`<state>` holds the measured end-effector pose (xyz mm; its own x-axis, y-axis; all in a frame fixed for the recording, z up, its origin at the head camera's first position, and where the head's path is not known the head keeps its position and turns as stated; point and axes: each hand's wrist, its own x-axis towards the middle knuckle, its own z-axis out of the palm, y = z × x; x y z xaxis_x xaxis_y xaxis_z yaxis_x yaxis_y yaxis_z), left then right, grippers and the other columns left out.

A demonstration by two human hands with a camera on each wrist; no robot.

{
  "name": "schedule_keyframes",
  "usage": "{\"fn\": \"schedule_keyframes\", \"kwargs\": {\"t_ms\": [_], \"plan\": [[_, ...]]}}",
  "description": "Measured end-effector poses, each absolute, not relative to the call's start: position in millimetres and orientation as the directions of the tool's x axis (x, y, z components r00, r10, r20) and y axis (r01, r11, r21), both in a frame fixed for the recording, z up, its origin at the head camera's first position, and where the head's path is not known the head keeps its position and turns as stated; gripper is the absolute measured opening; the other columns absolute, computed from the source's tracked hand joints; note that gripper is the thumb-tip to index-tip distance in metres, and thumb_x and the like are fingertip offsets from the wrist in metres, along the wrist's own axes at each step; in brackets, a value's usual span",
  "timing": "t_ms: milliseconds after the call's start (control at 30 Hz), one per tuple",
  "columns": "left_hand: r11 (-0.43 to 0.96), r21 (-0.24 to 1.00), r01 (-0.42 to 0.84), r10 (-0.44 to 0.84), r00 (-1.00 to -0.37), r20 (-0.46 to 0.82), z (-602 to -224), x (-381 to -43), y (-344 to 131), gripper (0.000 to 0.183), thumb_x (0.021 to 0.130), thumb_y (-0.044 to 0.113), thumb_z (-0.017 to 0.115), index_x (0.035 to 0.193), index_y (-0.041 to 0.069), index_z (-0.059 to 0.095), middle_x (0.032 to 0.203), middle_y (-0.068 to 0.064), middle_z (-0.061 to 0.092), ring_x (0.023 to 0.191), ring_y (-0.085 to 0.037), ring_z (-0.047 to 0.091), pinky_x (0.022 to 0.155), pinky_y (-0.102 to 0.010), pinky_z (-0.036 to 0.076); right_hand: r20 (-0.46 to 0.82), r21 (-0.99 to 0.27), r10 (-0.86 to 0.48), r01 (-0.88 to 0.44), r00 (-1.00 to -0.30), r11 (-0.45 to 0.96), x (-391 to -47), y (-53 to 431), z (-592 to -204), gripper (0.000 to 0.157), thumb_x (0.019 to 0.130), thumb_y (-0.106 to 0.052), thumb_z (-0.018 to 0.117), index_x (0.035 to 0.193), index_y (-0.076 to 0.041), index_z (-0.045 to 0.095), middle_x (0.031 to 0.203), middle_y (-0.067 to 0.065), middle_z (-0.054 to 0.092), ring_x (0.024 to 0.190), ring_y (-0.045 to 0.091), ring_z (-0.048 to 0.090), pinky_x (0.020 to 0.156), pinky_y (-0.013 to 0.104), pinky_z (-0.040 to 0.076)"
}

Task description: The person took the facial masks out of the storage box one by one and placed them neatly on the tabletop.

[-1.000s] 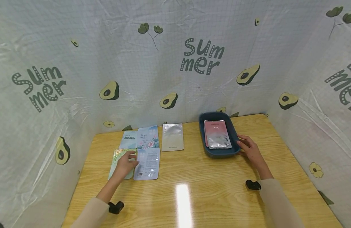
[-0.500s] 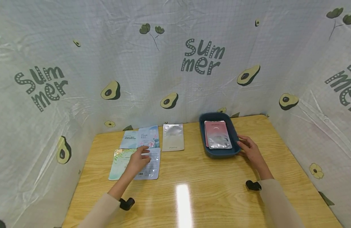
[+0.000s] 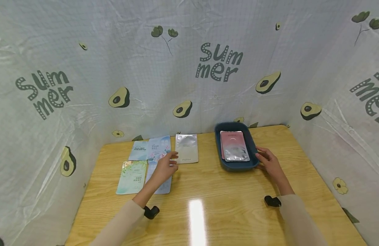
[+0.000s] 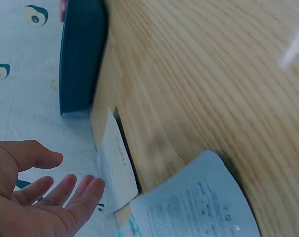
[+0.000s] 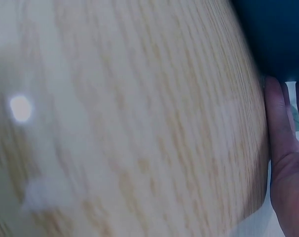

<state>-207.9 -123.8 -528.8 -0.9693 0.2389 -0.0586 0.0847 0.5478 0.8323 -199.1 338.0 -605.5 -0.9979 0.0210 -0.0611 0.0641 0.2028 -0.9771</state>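
Note:
My left hand (image 3: 164,168) hovers with loose, spread fingers at the near left corner of a silver and cream sheet mask packet (image 3: 187,146). Nothing lies between its fingers in the left wrist view. Partly hidden under that arm is a lavender mask packet (image 3: 165,186). Around it lie a blue flowered packet (image 3: 157,146), a pale blue packet (image 3: 138,151) and a green leafy packet (image 3: 130,177). My right hand (image 3: 270,164) touches the near right side of a dark blue plastic basin (image 3: 240,167), fingers fairly straight. Inside the basin, a pink and silver mask packet (image 3: 235,147) overlaps another pink one.
The wooden table (image 3: 220,205) meets an avocado-print sheet (image 3: 152,85) at the back and sides. The basin stands near the back edge, right of the silver and cream packet. A strip of light reflects off the tabletop.
My left hand has moved rightward from over the green packet, across the lavender one, to beside the silver and cream packet. My right hand stays at the basin; the packets lie where they were.

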Motion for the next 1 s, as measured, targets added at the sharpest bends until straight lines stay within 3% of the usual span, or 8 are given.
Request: {"fn": "schedule_keyframes", "kwargs": {"t_ms": [300,667,1000], "plan": [[0.470,0.874,0.125,0.282,-0.959,-0.014,-524.0,-213.6,-102.8,0.054,0.093,-0.005,0.064,0.145,0.003,0.050,0.138,-0.023,0.058,0.120,-0.045,0.060,0.090,-0.047,0.057,-0.045,-0.981,0.024,0.048,-0.999,0.190,-199.4,335.1,-606.0,0.058,0.105,-0.038,0.054,0.156,-0.013,0.041,0.149,0.025,0.041,0.113,0.002,0.052,0.081,0.026,0.058],[0.357,0.926,0.125,0.309,-0.951,0.010,-520.1,-222.0,-61.3,0.051,0.094,-0.002,0.064,0.143,0.006,0.053,0.134,-0.018,0.062,0.117,-0.035,0.065,0.087,-0.038,0.058,-0.029,-0.979,0.032,0.034,-0.999,0.199,-196.6,333.4,-605.5,0.057,0.106,-0.036,0.054,0.155,-0.010,0.041,0.147,0.026,0.041,0.113,0.001,0.052,0.080,0.027,0.059],[0.251,0.960,0.122,0.293,-0.955,0.044,-510.1,-233.3,-18.1,0.051,0.092,-0.004,0.064,0.141,0.005,0.054,0.133,-0.019,0.063,0.116,-0.036,0.065,0.088,-0.036,0.058,-0.025,-0.975,0.064,0.039,-0.998,0.217,-195.7,328.8,-601.2,0.055,0.107,-0.033,0.053,0.155,-0.010,0.042,0.145,0.026,0.044,0.111,-0.001,0.052,0.077,0.025,0.058]]}}
